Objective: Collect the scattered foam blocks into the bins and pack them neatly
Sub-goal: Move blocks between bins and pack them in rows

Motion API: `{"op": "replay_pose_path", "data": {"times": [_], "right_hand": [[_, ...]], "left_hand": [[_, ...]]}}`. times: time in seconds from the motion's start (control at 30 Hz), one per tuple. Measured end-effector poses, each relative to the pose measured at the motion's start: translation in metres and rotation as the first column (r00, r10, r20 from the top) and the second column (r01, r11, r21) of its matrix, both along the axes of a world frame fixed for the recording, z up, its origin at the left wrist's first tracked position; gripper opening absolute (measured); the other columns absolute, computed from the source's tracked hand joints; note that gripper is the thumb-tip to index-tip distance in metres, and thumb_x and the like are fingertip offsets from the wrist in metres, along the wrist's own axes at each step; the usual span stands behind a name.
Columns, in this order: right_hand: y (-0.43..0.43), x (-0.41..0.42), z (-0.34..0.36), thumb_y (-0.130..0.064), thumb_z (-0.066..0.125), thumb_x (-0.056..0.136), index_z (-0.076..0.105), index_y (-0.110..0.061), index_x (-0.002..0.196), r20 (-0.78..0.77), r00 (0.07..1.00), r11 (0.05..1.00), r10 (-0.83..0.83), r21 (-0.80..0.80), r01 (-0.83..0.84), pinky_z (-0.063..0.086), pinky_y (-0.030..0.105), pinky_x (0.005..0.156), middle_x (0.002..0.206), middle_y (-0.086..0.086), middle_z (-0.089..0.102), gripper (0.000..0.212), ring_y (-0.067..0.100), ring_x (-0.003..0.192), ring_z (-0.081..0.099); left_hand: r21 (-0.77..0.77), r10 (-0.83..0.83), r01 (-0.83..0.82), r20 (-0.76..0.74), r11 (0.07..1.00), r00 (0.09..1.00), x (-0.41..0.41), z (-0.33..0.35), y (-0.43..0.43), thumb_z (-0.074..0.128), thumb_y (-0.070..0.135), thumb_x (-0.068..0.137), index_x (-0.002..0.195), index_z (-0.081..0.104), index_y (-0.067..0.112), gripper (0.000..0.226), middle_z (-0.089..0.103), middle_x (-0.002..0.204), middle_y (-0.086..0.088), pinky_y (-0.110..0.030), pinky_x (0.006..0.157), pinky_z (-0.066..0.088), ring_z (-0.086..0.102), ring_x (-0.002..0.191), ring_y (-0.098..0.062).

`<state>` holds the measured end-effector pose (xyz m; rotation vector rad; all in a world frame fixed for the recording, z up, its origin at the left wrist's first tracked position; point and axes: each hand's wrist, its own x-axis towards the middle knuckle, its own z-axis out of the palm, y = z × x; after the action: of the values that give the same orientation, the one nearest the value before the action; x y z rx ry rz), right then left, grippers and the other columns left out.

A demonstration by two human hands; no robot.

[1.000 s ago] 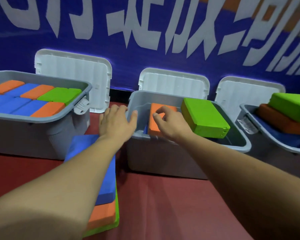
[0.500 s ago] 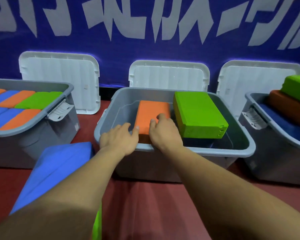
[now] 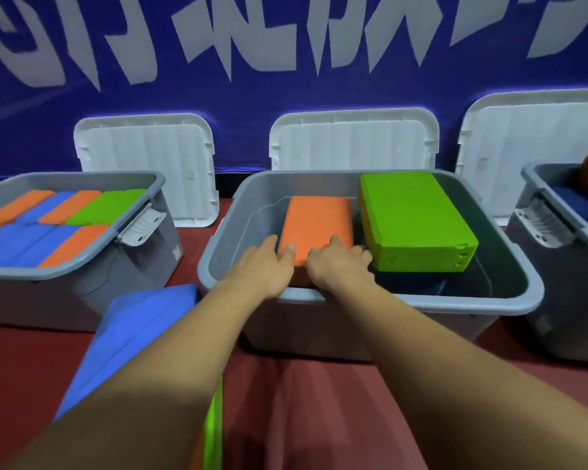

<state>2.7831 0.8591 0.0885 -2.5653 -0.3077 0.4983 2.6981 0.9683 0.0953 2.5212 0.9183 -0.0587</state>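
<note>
Reviewer: While both hands are in shot, what is each one doing?

Me: My left hand [image 3: 265,268] grips the near left corner of the orange block [image 3: 319,220], with the thumb on top and the fingers down its left side. My right hand [image 3: 342,266] is curled over the same block's near edge. The two hands are just beside each other.

Reviewer: Where's the block?

Me: It lies flat inside the middle bin [image 3: 421,302], in the left half, with its near end by the front wall. The green block [image 3: 414,218] is just right of it, tilted, resting on a dark blue block [image 3: 408,287] lower in the bin.

Reviewer: And outside that bin?

Me: The left bin [image 3: 82,268] is full of packed blocks [image 3: 31,242] in orange, blue and green rows, about level with the rim. The right bin [image 3: 537,173] is cut by the frame. It holds dark blue and orange foam, but I can't tell how many pieces. Under my left forearm a blue block [image 3: 143,327] lies on the red cloth [image 3: 336,401], and a loose green block [image 3: 214,432] peeks out below it. Three white lids [image 3: 146,157] lean against the blue banner [image 3: 286,93] behind the bins.
</note>
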Motion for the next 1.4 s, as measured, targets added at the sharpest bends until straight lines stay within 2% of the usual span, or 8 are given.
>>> {"op": "replay_pose_path", "data": {"times": [0.13, 0.37, 0.53, 0.77, 0.97, 1.13, 1.23, 1.4], "right_hand": [[0.001, 0.01, -0.01, -0.046, 0.033, 0.102, 0.036, -0.021, 0.148, 0.014, 1.0, 1.0, 0.011, -0.005, -0.011, 0.029, 0.053, 0.11, 0.153, 0.016, 0.038, 0.053, 0.034, 0.145, 0.025], [0.007, 0.02, -0.017, -0.045, 0.032, 0.1, 0.033, -0.018, 0.151, -0.007, 1.0, 0.999, 0.03, -0.039, -0.03, 0.029, 0.052, 0.111, 0.155, 0.019, 0.038, 0.058, 0.037, 0.144, 0.033], [0.008, 0.023, -0.008, -0.026, 0.025, 0.107, 0.041, -0.003, 0.149, -0.08, 0.995, 0.995, -0.054, 0.081, 0.061, 0.018, 0.047, 0.119, 0.157, 0.027, 0.033, 0.049, 0.042, 0.145, 0.03], [0.01, 0.01, 0.004, -0.059, 0.041, 0.099, 0.033, -0.004, 0.153, -0.087, 0.966, 0.943, -0.244, 0.213, 0.257, 0.031, 0.04, 0.112, 0.155, 0.031, 0.026, 0.077, 0.045, 0.136, 0.04], [0.015, -0.012, 0.037, -0.067, 0.043, 0.096, 0.044, -0.013, 0.148, 0.022, 0.96, 0.905, -0.281, 0.34, 0.257, 0.031, 0.041, 0.114, 0.146, 0.031, 0.034, 0.075, 0.047, 0.134, 0.04], [0.027, -0.034, 0.069, -0.058, 0.048, 0.098, 0.046, -0.015, 0.137, 0.079, 0.977, 0.841, -0.196, 0.526, 0.126, 0.037, 0.038, 0.104, 0.139, 0.017, 0.056, 0.058, 0.036, 0.129, 0.052], [0.038, -0.049, 0.083, -0.058, 0.045, 0.098, 0.044, -0.026, 0.147, 0.123, 0.987, 0.82, -0.102, 0.572, 0.014, 0.035, 0.039, 0.112, 0.145, 0.007, 0.056, 0.058, 0.033, 0.138, 0.044], [0.071, -0.082, 0.093, -0.062, 0.043, 0.098, 0.039, -0.024, 0.156, 0.146, 0.983, 0.851, 0.107, 0.498, -0.167, 0.027, 0.045, 0.121, 0.158, 0.002, 0.044, 0.069, 0.031, 0.148, 0.033]], "left_hand": [[-0.079, 0.016, -0.019, -0.043, 0.997, 0.999, 0.014, -0.009, 0.01, 0.022, 0.065, 0.1, 0.162, 0.009, 0.035, 0.07, 0.026, 0.166, -0.007, -0.051, 0.12, 0.024, 0.028, 0.15, -0.034], [-0.237, -0.036, 0.014, -0.09, 0.972, 0.995, 0.038, -0.021, 0.024, 0.018, 0.081, 0.08, 0.154, -0.009, 0.052, 0.084, 0.016, 0.168, -0.012, -0.057, 0.119, 0.025, 0.032, 0.147, -0.039], [-0.319, -0.133, 0.101, -0.08, 0.943, 0.988, 0.038, -0.024, 0.026, 0.023, 0.091, 0.074, 0.155, 0.01, 0.052, 0.091, 0.01, 0.17, 0.003, -0.055, 0.123, 0.013, 0.016, 0.155, -0.026], [-0.253, -0.094, 0.103, 0.044, 0.962, 0.995, 0.018, -0.001, 0.024, 0.013, 0.087, 0.079, 0.151, 0.019, 0.059, 0.078, 0.008, 0.168, -0.007, -0.063, 0.117, 0.024, 0.022, 0.152, -0.033], [-0.127, -0.111, 0.133, 0.166, 0.983, 0.98, -0.008, 0.038, 0.027, 0.019, 0.074, 0.097, 0.154, 0.027, 0.05, 0.063, 0.021, 0.163, -0.013, -0.049, 0.119, 0.027, 0.031, 0.147, -0.035], [-0.085, -0.118, 0.155, 0.335, 0.984, 0.935, -0.042, 0.07, 0.043, 0.027, 0.07, 0.098, 0.145, 0.043, 0.053, 0.053, 0.039, 0.141, -0.015, -0.041, 0.113, 0.031, 0.042, 0.137, -0.035], [-0.042, -0.088, 0.115, 0.419, 0.992, 0.904, -0.07, 0.085, 0.055, 0.033, 0.068, 0.097, 0.138, 0.054, 0.051, 0.049, 0.042, 0.119, -0.007, -0.034, 0.104, 0.037, 0.054, 0.117, -0.028], [0.002, 0.026, -0.03, 0.413, 1.0, 0.91, -0.124, 0.1, 0.089, 0.035, 0.088, 0.08, 0.115, 0.058, 0.048, 0.059, 0.046, 0.129, -0.004, -0.037, 0.109, 0.04, 0.051, 0.11, -0.018]]}}
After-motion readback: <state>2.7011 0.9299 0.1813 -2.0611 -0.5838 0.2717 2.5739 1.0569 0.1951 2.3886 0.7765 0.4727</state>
